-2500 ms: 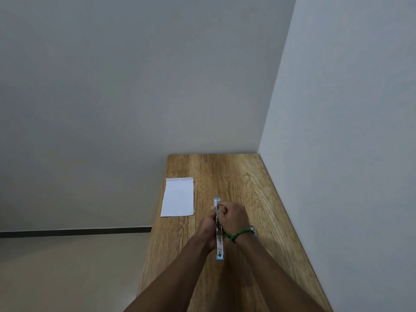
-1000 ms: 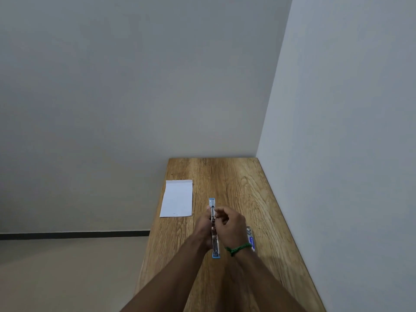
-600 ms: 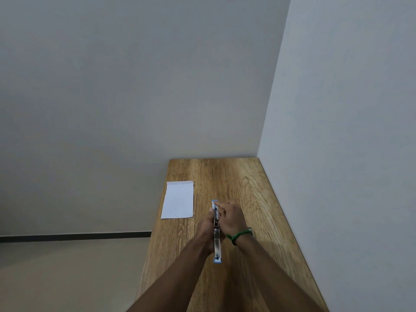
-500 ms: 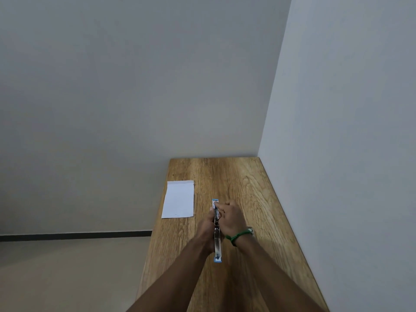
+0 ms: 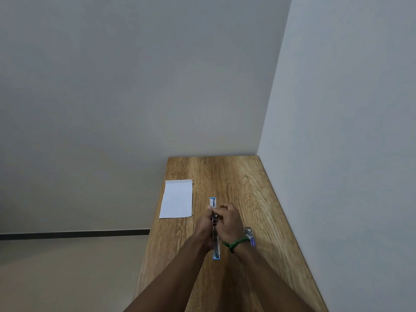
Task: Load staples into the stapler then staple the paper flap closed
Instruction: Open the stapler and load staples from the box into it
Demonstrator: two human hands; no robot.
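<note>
A slim blue and metal stapler (image 5: 215, 243) lies lengthwise between my hands, swung wide open so both ends stick out. My left hand (image 5: 203, 229) grips its left side. My right hand (image 5: 229, 224), with a green band at the wrist, pinches at the stapler's middle with fingertips bunched; whether it holds staples is too small to tell. The white folded paper (image 5: 176, 199) lies flat at the table's left edge, apart from both hands. A small staple box (image 5: 250, 236) peeks out behind my right wrist.
The wooden table (image 5: 243, 183) is narrow and runs away from me. A grey wall borders its right side and far end. The left edge drops off to a beige floor.
My hands have stayed over the stapler, with the right fingers shifting slightly at its middle. The staple box shows again behind my right wrist.
</note>
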